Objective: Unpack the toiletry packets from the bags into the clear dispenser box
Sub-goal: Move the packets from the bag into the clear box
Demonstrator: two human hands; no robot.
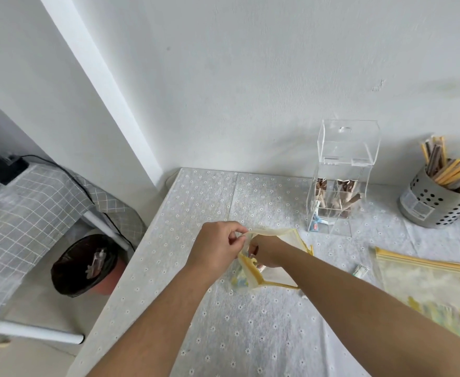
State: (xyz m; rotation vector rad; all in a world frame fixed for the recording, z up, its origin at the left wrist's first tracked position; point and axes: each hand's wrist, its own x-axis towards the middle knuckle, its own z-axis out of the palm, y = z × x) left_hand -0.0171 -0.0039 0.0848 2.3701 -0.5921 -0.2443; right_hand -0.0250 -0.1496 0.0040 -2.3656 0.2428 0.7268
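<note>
A clear zip bag with a yellow edge lies open on the table in front of me. My left hand pinches the bag's upper rim and holds the mouth open. My right hand reaches inside the bag, its fingertips hidden by the plastic. The clear dispenser box stands upright at the back by the wall, lid raised, with brown packets and a small tube in its lower part. A second yellow-edged bag lies flat at the right. One small packet lies loose between the bags.
A perforated metal cup full of wrapped sticks stands at the far right. The table's left edge drops to the floor, where a bin with a black liner stands. A checked cloth covers furniture at the left.
</note>
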